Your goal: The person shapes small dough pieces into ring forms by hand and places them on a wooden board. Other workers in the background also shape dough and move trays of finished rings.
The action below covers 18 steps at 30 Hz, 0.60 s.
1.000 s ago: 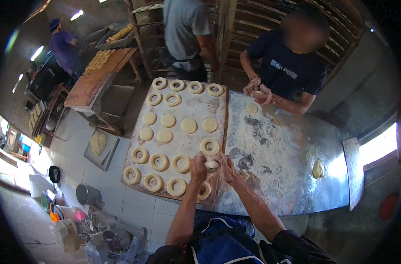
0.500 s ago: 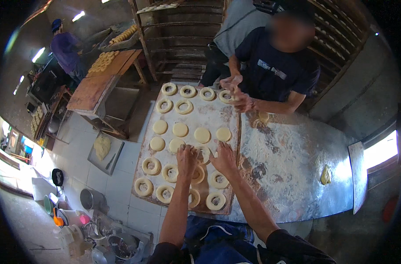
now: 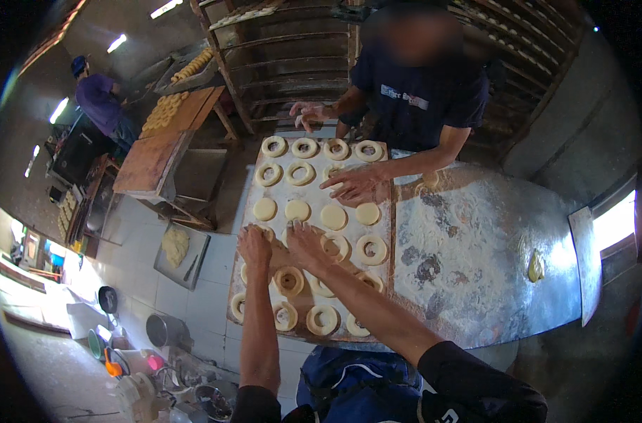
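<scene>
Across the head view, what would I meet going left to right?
Orange object, large dough lump, left hand, right hand, rightmost disc in the dough row, small dough piece, pale panel.

Head view: wide fisheye, left unit of a head-worn side-by-side pair. Station: above the wearer's forearms (image 3: pixel 261 331), which enter from the lower edge. Aim: down and forward across the bench (image 3: pixel 476 282). Range: near on left grip (image 3: pixel 254 244) and right grip (image 3: pixel 304 244), mid-frame; farther on racks (image 3: pixel 292 53), top. Coverage: tiled floor (image 3: pixel 208 307), lower left; facing co-worker (image 3: pixel 412 127), upper right of centre. Orientation: upright, unmirrored; edges bowed toward the rim.
</scene>
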### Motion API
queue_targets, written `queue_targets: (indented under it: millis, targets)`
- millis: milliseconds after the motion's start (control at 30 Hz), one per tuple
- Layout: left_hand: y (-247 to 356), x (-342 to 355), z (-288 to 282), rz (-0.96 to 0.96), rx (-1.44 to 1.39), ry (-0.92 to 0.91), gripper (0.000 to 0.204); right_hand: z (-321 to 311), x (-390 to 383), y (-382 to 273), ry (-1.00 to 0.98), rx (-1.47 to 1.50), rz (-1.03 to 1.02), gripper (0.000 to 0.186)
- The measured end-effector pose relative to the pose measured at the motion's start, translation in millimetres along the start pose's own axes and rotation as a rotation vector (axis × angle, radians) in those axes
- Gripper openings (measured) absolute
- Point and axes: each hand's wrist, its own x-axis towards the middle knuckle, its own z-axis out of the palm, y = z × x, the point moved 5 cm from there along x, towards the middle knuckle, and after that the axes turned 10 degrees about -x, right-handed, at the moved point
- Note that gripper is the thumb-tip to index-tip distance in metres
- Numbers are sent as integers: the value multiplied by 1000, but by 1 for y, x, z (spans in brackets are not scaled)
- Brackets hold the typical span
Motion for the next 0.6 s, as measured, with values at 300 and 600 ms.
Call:
queue_targets:
  millis: [300,600]
  targets:
    - [43,-11,-25,37,-472,-299,27,-79,-48,42,-193,510,107,39]
    - [289,-193,23,-3,-1010,-717,49,-277,-312,280,-60,154,713,32]
